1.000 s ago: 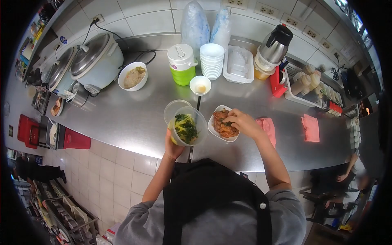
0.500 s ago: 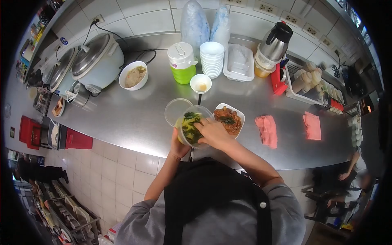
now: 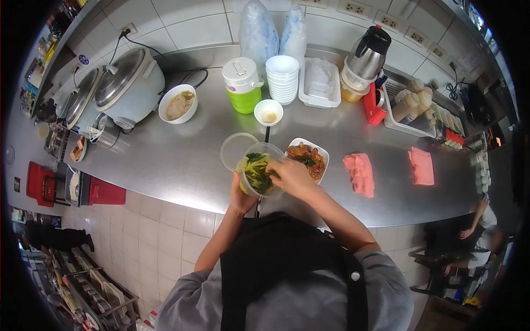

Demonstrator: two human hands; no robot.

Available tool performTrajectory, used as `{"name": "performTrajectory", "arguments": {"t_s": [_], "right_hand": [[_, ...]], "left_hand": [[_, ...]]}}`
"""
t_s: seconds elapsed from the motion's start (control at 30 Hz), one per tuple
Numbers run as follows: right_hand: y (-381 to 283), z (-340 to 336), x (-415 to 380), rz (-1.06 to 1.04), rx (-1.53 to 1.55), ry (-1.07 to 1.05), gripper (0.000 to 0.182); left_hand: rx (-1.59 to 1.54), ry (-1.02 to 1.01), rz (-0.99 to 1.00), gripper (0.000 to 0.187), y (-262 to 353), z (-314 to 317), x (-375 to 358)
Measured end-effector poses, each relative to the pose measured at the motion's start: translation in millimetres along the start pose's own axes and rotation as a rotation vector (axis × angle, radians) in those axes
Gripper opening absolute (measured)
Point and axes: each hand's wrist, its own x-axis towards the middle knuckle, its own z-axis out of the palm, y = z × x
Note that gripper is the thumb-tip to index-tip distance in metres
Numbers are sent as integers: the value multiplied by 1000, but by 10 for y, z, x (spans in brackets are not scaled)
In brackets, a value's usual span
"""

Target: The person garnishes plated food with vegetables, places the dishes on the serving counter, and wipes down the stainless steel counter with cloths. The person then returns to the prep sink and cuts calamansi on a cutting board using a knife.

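Note:
My left hand (image 3: 238,197) is wrapped round the left side of a clear round plastic tub (image 3: 263,148), tilted above the counter's front edge. Green leafy vegetables (image 3: 256,174) lie inside it. The fingers of my right hand (image 3: 291,175) reach over the tub's right rim and are bent onto the leaves; their tips are partly hidden, so what they pinch is hard to see. Just behind the tub a clear round lid (image 3: 237,148) lies flat. To the right stands a white square bowl (image 3: 326,155) of brown saucy food with a green leaf on top.
Two folded pink cloths (image 3: 360,174) lie to the right. Behind are a small white bowl (image 3: 268,119), stacked white bowls (image 3: 282,83), a green-and-white jug (image 3: 243,99), and a bowl of food (image 3: 192,114). Rice cookers (image 3: 130,94) stand left; a bottle basket (image 3: 406,127) stands right.
My right hand has shifted slightly right, its fingers curling more among the leaves, which look stirred and show more pale stems. The left hand still holds the tub in nearly the same place.

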Motion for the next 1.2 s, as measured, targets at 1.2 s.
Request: {"name": "performTrajectory", "arguments": {"t_s": [1.2], "right_hand": [[379,-515,-13,338,-271,-156,14]], "left_hand": [[-52,0,79,84,296,-132,-229]]}}
